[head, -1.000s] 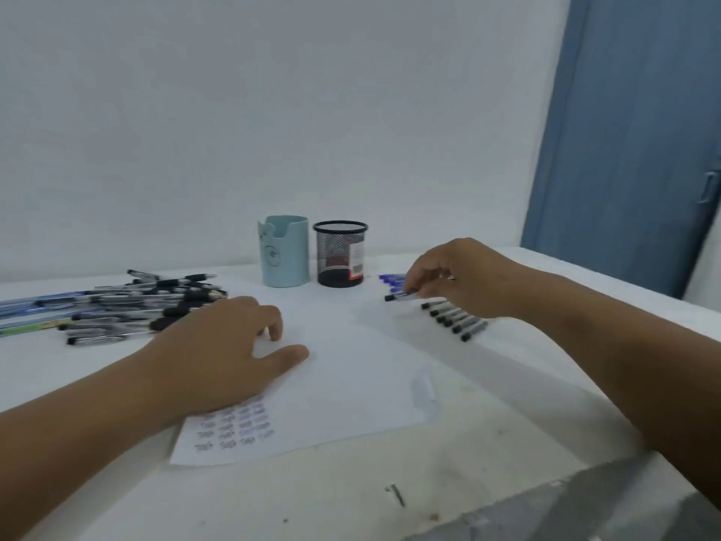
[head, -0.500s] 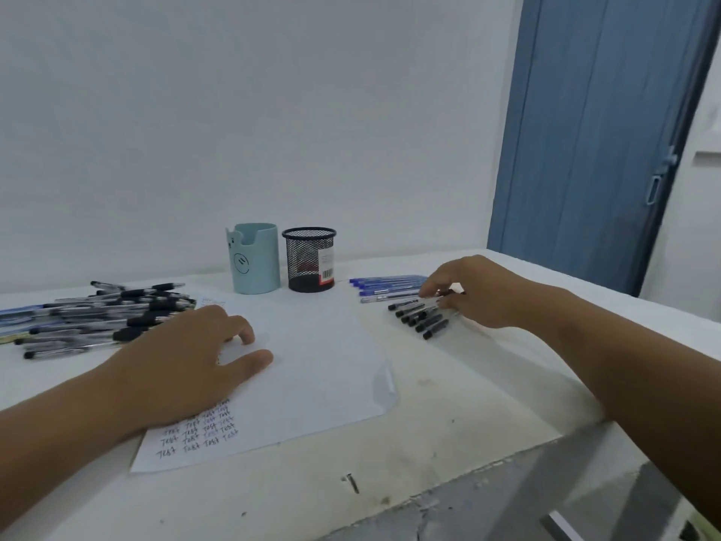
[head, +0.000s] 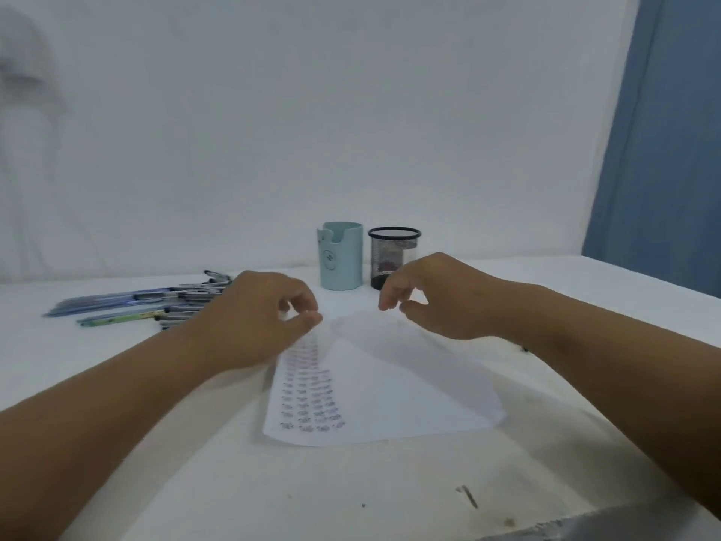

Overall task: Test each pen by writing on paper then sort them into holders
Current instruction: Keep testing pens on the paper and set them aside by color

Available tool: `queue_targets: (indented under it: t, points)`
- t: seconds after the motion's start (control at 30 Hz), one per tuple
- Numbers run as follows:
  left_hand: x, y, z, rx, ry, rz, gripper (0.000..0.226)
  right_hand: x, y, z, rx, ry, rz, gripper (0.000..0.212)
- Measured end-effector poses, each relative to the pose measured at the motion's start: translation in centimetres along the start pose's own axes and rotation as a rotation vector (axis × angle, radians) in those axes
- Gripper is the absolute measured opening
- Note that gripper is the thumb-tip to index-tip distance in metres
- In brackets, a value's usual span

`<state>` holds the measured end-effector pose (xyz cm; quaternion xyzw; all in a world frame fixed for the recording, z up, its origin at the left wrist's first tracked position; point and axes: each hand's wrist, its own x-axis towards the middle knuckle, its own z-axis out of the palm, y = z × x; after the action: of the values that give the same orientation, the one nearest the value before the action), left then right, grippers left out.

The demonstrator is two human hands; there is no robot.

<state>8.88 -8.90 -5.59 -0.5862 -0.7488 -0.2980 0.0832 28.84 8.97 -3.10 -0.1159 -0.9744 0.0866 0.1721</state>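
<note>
A white sheet of paper (head: 390,396) lies in the middle of the table, with rows of small test marks along its left side. My left hand (head: 257,318) hovers over the sheet's far left corner, its fingers loosely curled with nothing seen in them. My right hand (head: 433,294) hovers over the far right part of the sheet, thumb and fingers apart, also holding nothing. A pile of several pens (head: 148,302) lies to the left, partly behind my left hand. A light blue holder (head: 341,255) and a black mesh holder (head: 394,247) stand side by side at the back.
The white table (head: 351,486) meets a white wall behind the holders. A blue door (head: 663,150) stands at the far right. A small dark nail-like scrap (head: 468,495) lies near the table's front edge. A dark tip (head: 524,349) shows beside my right forearm.
My right hand has left the row of pens at the right and come over the paper. My left hand has lifted off the sheet. The view has turned left.
</note>
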Motion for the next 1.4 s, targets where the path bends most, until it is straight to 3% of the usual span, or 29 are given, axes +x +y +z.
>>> queue_targets:
  t: [0.27,0.43,0.57,0.73,0.93,1.13,1.3,1.4]
  points:
    - [0.0,-7.4,-4.3,-0.017,0.181,-0.254,0.027,7.4,-5.3,4.4,0.065,-0.103,-0.144,0.017]
    - [-1.3,-13.3,-7.6,0.125,0.144,-0.468,0.043,9.1,-6.6,7.1,0.062,-0.104,-0.210,0.013]
    - [-2.3,-16.2,-8.7,0.179,0.125,-0.604,0.040,8.7,-6.0,8.7,0.070,-0.002,-0.256,0.010]
    - [-2.2,-19.2,-8.0,0.133,0.234,-0.683,0.028,8.7,-5.3,9.4,0.098,0.043,-0.300,0.010]
    - [-1.4,-21.0,-7.1,0.246,0.056,-0.753,0.038,8.8,-5.1,9.6,0.128,0.037,-0.306,0.009]
    - [0.1,-20.4,-6.7,0.426,0.135,-0.813,0.052,8.7,-5.4,9.5,0.142,0.022,-0.271,0.008]
    - [1.7,-21.0,-8.4,0.409,-0.155,-0.771,0.052,8.6,-5.4,9.5,0.138,0.022,-0.267,0.008]
    - [1.9,-20.9,-8.6,0.354,-0.188,-0.747,0.046,8.7,-5.3,9.5,0.141,0.017,-0.266,0.007]
